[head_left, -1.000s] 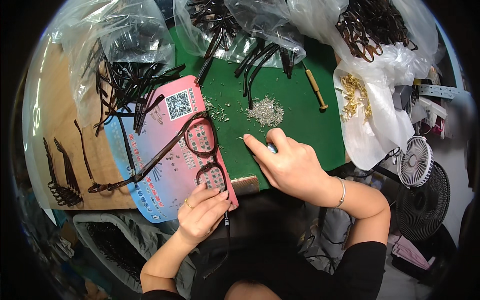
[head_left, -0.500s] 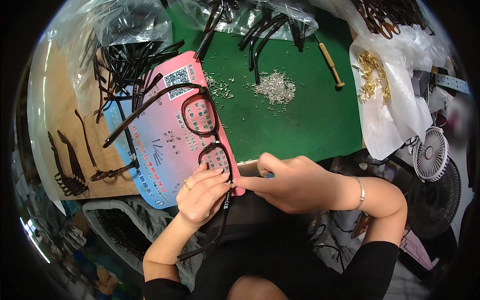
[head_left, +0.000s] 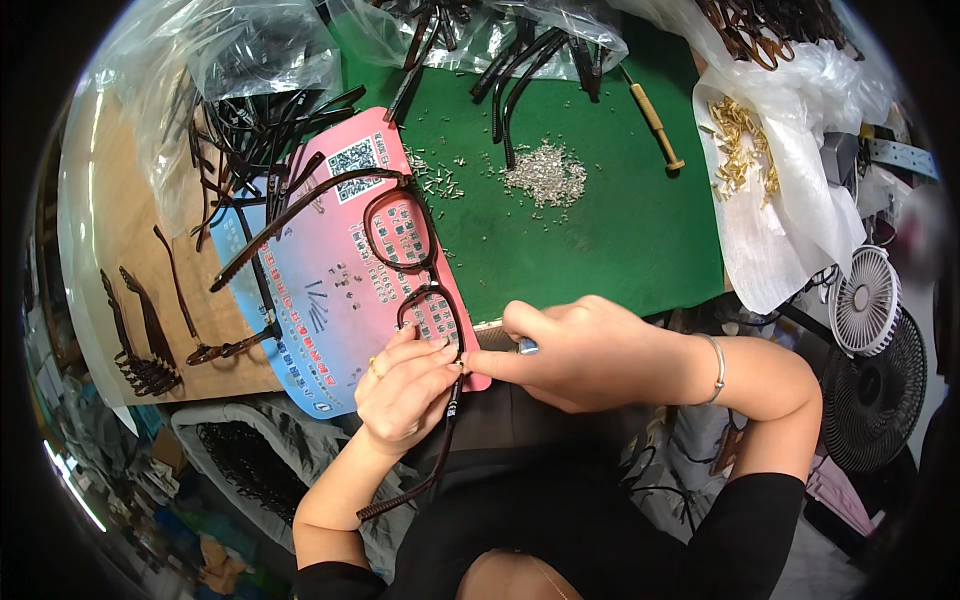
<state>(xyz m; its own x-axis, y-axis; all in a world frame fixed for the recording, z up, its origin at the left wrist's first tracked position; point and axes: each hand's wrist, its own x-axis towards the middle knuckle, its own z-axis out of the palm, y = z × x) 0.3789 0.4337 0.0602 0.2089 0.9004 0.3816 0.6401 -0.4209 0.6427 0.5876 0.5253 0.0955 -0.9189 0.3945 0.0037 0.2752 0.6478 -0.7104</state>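
My left hand (head_left: 405, 392) pinches a dark brown eyeglass frame (head_left: 434, 232) at its near end, where a temple arm joins the front. One temple (head_left: 445, 440) runs down from my fingers toward my lap; the other temple (head_left: 285, 222) stretches out to the left over a pink and blue printed card (head_left: 340, 265). Touching the same joint is the forefinger of my right hand (head_left: 580, 352), whose other fingers are curled in. Something bluish shows beside its thumb, but whether it is a nail or a held part I cannot tell.
Small silver screws (head_left: 545, 175) lie heaped on the green mat (head_left: 590, 255). A yellow-handled screwdriver (head_left: 655, 125) rests at the mat's right, beside brass-coloured parts (head_left: 745, 150) on white wrapping. Loose black temples (head_left: 265, 130) pile up at the far left. A white fan (head_left: 865, 300) stands right.
The view has shifted slightly. Both hands stay at the joint, and the right hand has turned a little around it. The frame keeps its place.
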